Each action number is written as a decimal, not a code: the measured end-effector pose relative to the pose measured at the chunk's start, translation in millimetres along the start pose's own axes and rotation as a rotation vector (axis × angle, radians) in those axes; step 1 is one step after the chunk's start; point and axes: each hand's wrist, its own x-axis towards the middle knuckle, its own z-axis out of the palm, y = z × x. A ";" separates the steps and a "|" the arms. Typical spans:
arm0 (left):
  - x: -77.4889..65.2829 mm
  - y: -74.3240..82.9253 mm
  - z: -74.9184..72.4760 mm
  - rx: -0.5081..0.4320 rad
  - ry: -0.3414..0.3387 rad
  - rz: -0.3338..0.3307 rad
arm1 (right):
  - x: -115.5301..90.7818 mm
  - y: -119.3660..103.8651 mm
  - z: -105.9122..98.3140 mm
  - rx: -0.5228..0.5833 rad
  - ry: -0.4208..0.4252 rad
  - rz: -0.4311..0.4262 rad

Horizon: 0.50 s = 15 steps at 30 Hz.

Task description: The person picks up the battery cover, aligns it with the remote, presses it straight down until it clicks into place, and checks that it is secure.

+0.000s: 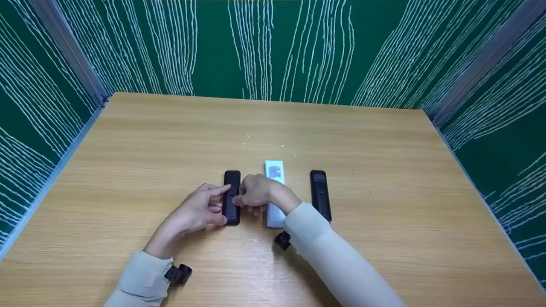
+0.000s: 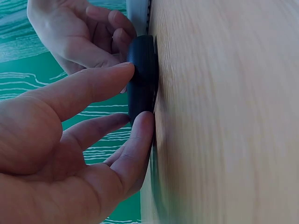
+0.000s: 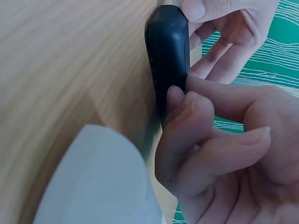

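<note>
A black remote control (image 1: 232, 179) lies on the wooden table, its back facing up. My left hand (image 1: 199, 209) holds it along its left side, thumb near the close end and index finger on its upper face. From the right, my right hand (image 1: 261, 190) pinches the same remote control (image 3: 166, 42), thumb on the back near the middle and a fingertip at the side edge. The other right-hand fingers (image 3: 224, 154) are curled. A white remote control (image 1: 274, 217) with a printed label lies beneath the right wrist, partly hidden by the hand.
Another black remote control (image 1: 320, 192), label side up, lies farther right, partly behind the right sleeve (image 1: 315, 232). Small pale specks dot the table (image 1: 170, 136) farther back. Green panels (image 1: 217, 51) with white lines enclose the back and sides.
</note>
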 end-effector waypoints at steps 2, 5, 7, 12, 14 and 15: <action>0.3 -0.3 -0.3 0.000 -0.003 0.001 | -0.9 -0.8 0.5 -0.002 0.001 0.005; 0.7 -0.8 -0.5 0.001 -0.007 0.002 | -2.2 -1.5 1.5 -0.001 0.005 0.011; 1.1 -1.1 -0.7 0.004 -0.009 0.003 | -2.8 -1.3 2.3 0.006 0.009 0.012; 1.5 -1.2 -0.6 0.011 -0.010 0.008 | -4.8 -1.0 2.8 0.018 0.007 0.010; 1.4 -1.2 -0.7 0.017 -0.008 0.008 | -6.1 -1.1 2.7 0.016 0.002 0.010; 1.3 -1.2 -0.8 0.019 -0.007 0.007 | -6.5 -1.0 2.8 0.015 -0.001 0.009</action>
